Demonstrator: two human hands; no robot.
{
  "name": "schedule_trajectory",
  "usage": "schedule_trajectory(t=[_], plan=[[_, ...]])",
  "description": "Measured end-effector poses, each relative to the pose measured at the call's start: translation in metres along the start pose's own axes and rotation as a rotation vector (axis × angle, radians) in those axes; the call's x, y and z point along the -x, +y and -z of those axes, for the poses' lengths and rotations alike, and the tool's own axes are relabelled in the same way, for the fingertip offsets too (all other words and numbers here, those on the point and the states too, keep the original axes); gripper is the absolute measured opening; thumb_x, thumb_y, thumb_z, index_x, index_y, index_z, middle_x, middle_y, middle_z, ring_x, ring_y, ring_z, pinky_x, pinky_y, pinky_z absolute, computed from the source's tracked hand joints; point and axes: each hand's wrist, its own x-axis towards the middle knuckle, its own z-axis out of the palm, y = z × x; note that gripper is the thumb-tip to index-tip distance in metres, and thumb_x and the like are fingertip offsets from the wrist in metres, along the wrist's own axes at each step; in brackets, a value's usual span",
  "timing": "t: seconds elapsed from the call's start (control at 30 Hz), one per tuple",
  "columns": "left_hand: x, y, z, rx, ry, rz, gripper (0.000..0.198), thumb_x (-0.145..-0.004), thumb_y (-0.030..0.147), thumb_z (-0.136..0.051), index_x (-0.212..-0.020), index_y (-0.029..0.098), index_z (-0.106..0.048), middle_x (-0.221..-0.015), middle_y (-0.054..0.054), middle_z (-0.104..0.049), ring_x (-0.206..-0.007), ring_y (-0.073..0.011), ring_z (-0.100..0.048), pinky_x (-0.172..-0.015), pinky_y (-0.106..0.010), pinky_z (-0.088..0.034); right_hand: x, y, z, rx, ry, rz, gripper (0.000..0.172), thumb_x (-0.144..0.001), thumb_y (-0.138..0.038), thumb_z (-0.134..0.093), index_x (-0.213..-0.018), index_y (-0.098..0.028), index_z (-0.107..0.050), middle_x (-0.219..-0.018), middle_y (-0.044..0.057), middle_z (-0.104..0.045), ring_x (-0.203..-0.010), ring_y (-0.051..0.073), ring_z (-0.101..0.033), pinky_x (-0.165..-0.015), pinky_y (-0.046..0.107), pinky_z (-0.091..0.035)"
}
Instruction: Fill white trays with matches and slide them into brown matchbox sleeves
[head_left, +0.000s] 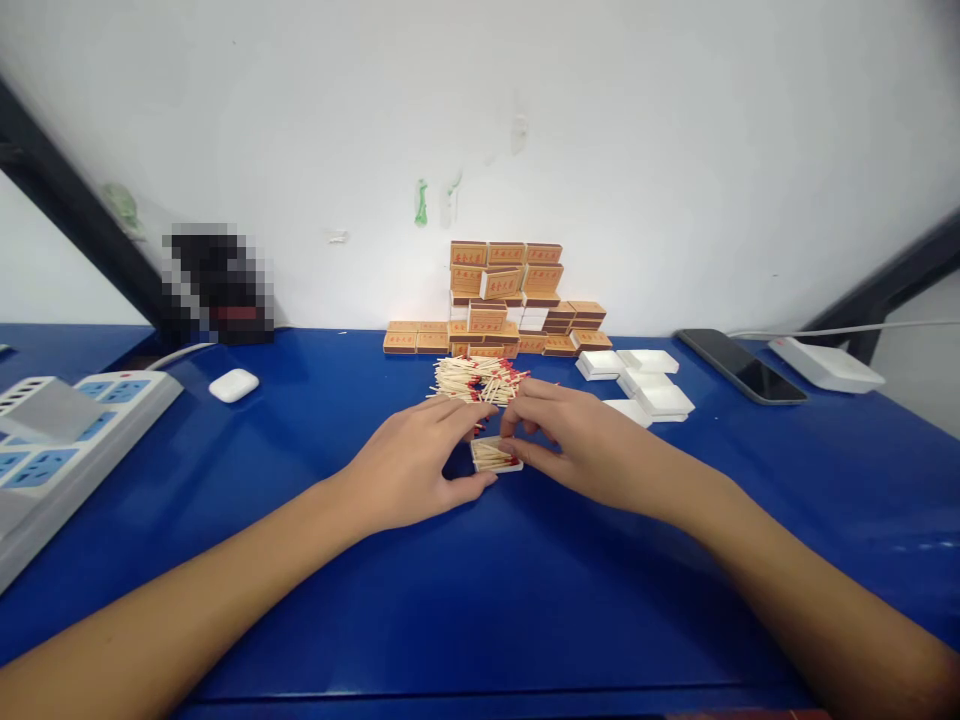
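A small white tray (496, 456) with a few red-tipped matches in it lies on the blue table (480, 600), between my two hands. My left hand (412, 462) curls round the tray's left side, thumb at its near edge and fingers over the top. My right hand (581, 440) closes on the tray's right side, its fingertips pinched above the matches. Just beyond the tray lies a loose heap of matches (478, 379). Behind that heap, brown matchbox sleeves (501, 298) are stacked against the wall.
Several empty white trays (645, 385) lie to the right of the heap. A phone (741, 365) and a white charger (825, 365) sit at the far right. A white earbud case (233, 385) and a power strip (60, 430) are on the left.
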Motion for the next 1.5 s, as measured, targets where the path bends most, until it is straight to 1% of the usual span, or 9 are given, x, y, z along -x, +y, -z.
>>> schedule_trajectory(t=[0.2, 0.4, 0.53, 0.73, 0.9, 1.0, 1.13, 1.3, 1.5], plan=[[-0.001, 0.0, 0.0, 0.002, 0.021, -0.024, 0.043, -0.092, 0.035, -0.072, -0.13, 0.021, -0.059, -0.117, -0.008, -0.071, -0.11, -0.0269, -0.067, -0.093, -0.043, -0.057, -0.003, -0.001, -0.009, -0.119, -0.038, 0.086, 0.012, -0.104, -0.02, -0.06, -0.094, -0.02, -0.067, -0.106, 0.005, -0.064, -0.089, 0.017, -0.062, -0.077, 0.031, -0.047], [0.0, -0.001, 0.0, 0.001, 0.021, -0.026, 0.042, -0.092, 0.035, -0.073, -0.129, 0.019, -0.059, -0.12, -0.008, -0.072, -0.111, -0.027, -0.067, -0.093, -0.043, -0.057, -0.003, -0.004, -0.007, -0.104, -0.111, 0.062, 0.011, -0.107, -0.021, -0.055, -0.098, -0.019, -0.06, -0.107, 0.007, -0.063, -0.088, 0.018, -0.061, -0.078, 0.033, -0.048], [0.0, 0.0, 0.0, -0.005, 0.017, -0.027, 0.042, -0.091, 0.036, -0.073, -0.128, 0.019, -0.06, -0.118, -0.008, -0.072, -0.11, -0.0275, -0.067, -0.093, -0.044, -0.058, -0.001, -0.005, -0.003, -0.006, -0.083, 0.043, 0.012, -0.106, -0.023, -0.057, -0.095, -0.019, -0.06, -0.102, 0.006, -0.063, -0.083, 0.018, -0.06, -0.072, 0.032, -0.046], [-0.001, 0.001, 0.001, -0.013, 0.003, -0.009, 0.039, -0.091, 0.037, -0.073, -0.124, 0.019, -0.061, -0.113, -0.008, -0.072, -0.105, -0.0271, -0.068, -0.089, -0.043, -0.058, 0.0, 0.0, -0.004, -0.008, -0.008, 0.056, 0.01, -0.105, -0.018, -0.055, -0.101, -0.019, -0.064, -0.104, 0.006, -0.064, -0.09, 0.019, -0.062, -0.076, 0.032, -0.046], [-0.001, 0.0, 0.001, -0.009, 0.01, -0.017, 0.046, -0.091, 0.037, -0.074, -0.132, 0.021, -0.059, -0.119, -0.008, -0.072, -0.11, -0.0276, -0.068, -0.092, -0.043, -0.058, 0.0, -0.001, -0.003, -0.016, -0.059, 0.058, 0.014, -0.103, -0.017, -0.055, -0.096, -0.019, -0.067, -0.102, 0.005, -0.063, -0.084, 0.017, -0.061, -0.075, 0.031, -0.045], [-0.001, 0.0, 0.001, -0.004, 0.006, -0.005, 0.049, -0.092, 0.038, -0.074, -0.135, 0.02, -0.058, -0.118, -0.009, -0.073, -0.109, -0.0275, -0.068, -0.093, -0.044, -0.058, 0.0, 0.004, 0.007, -0.029, 0.013, 0.066, 0.015, -0.102, -0.019, -0.056, -0.093, -0.02, -0.068, -0.098, 0.005, -0.064, -0.084, 0.017, -0.06, -0.073, 0.029, -0.044], [0.0, -0.001, 0.001, -0.001, 0.005, -0.003, 0.057, -0.093, 0.039, -0.073, -0.144, 0.021, -0.055, -0.121, -0.009, -0.072, -0.11, -0.0273, -0.068, -0.096, -0.047, -0.058, 0.001, 0.03, 0.026, 0.075, 0.193, -0.033, 0.015, -0.1, -0.027, -0.057, -0.094, -0.021, -0.069, -0.089, 0.005, -0.066, -0.078, 0.018, -0.059, -0.068, 0.031, -0.04], [0.001, -0.002, 0.0, 0.003, 0.005, -0.013, 0.057, -0.093, 0.038, -0.073, -0.144, 0.02, -0.056, -0.116, -0.008, -0.073, -0.108, -0.0274, -0.068, -0.095, -0.048, -0.058, 0.002, 0.065, 0.033, 0.17, 0.054, -0.185, 0.019, -0.093, -0.039, -0.066, -0.099, -0.022, -0.071, -0.089, 0.006, -0.068, -0.078, 0.022, -0.059, -0.068, 0.034, -0.041], [0.0, -0.001, 0.0, -0.002, 0.004, -0.013, 0.055, -0.094, 0.04, -0.071, -0.143, 0.021, -0.056, -0.116, -0.008, -0.073, -0.108, -0.0271, -0.068, -0.095, -0.047, -0.058, -0.001, 0.068, 0.022, 0.117, -0.105, -0.206, 0.018, -0.096, -0.036, -0.059, -0.09, -0.021, -0.066, -0.091, 0.007, -0.067, -0.08, 0.021, -0.058, -0.069, 0.034, -0.042]])
